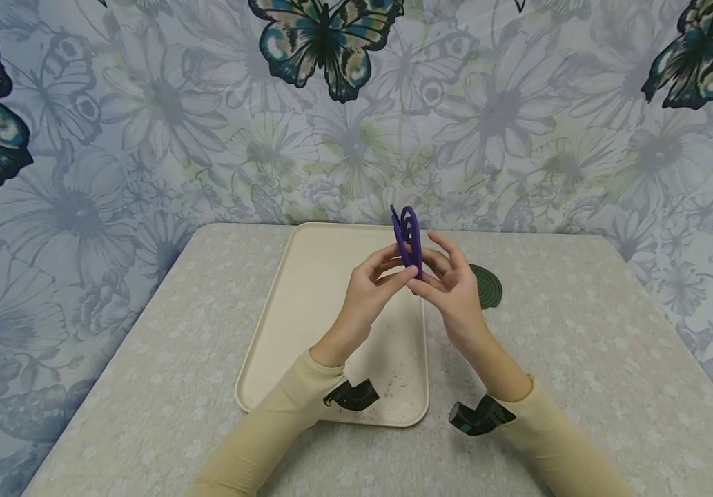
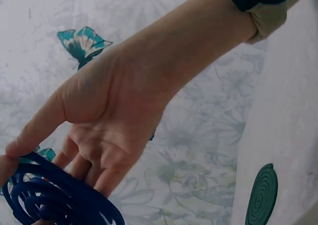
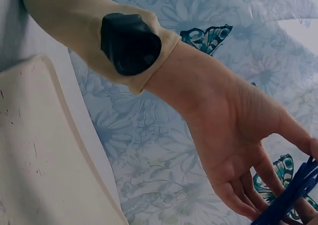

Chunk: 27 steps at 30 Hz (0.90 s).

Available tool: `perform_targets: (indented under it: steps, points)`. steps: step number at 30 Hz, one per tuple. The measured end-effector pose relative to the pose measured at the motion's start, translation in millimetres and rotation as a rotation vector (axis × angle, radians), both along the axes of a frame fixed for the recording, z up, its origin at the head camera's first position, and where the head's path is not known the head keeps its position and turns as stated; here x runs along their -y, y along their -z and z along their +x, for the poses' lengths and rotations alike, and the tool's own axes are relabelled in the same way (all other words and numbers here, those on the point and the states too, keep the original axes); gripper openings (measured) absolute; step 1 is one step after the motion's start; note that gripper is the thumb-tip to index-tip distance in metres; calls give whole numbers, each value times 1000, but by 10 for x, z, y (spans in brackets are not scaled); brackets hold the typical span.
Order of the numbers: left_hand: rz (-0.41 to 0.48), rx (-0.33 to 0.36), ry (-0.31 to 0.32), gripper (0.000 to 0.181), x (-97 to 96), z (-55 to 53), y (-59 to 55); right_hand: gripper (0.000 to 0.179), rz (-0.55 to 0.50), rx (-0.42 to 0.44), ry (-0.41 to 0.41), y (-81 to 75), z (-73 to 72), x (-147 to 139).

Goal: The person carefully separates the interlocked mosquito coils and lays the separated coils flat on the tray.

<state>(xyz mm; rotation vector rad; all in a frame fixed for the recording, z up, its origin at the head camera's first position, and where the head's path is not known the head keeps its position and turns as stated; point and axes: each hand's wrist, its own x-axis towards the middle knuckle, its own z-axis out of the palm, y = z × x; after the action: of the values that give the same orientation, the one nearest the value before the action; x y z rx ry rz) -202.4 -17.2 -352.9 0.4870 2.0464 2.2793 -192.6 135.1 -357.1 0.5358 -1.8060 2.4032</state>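
Note:
Both hands hold a flat purple spiral coil (image 1: 416, 252) upright above the tray's right side. In the left wrist view the coil (image 2: 82, 187) looks dark blue, its rounds loosely spaced with gaps between them. My left hand (image 1: 370, 281) pinches its lower edge, thumb in front and fingers behind. Opposite it, my right hand (image 1: 455, 286) grips the same edge with thumb and fingers, its index finger raised away. The thumbs meet at the coil's near edge. Edge-on in the right wrist view, the coil (image 3: 290, 197) runs beside the right fingers.
A cream tray (image 1: 325, 310) with dark specks near its front right corner lies under the hands. A dark green spiral disc (image 1: 489, 286) rests on the patterned tabletop, partly behind the right hand. Behind the table stands a wall with flowers and butterflies (image 1: 325, 41).

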Motion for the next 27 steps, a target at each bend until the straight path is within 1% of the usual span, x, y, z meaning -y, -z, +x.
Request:
perform_targets:
  steps: [4,7,10,12,14,18,20,22,24,27]
  points:
    - [38,-101,-69,44,-25,-6,31,64,-31,-38,52,14,8,41]
    - [73,-152,-137,48,-42,-4,57,61,-16,-99,112,34,19,65]
    - [122,-154,-195,54,-53,-1,76,57,0,-153,188,54,22,85]
    - [147,-144,-223,57,-57,-2,82,53,-2,-167,235,61,19,96]
    - [162,-137,-245,61,-63,-6,90,52,-27,-143,265,67,14,96]
    - [173,-139,-283,65,-72,-13,104,55,-70,-54,315,71,10,81]
    - [174,-154,-294,63,-76,-14,112,58,-71,-13,325,71,9,70]
    - [163,-178,-302,57,-82,-20,123,60,-53,11,327,70,5,61]
    - [144,-197,-308,49,-90,-21,133,60,-29,13,318,78,-3,58]
    - [100,-202,-308,38,-101,-23,144,57,37,-42,320,108,-17,64]
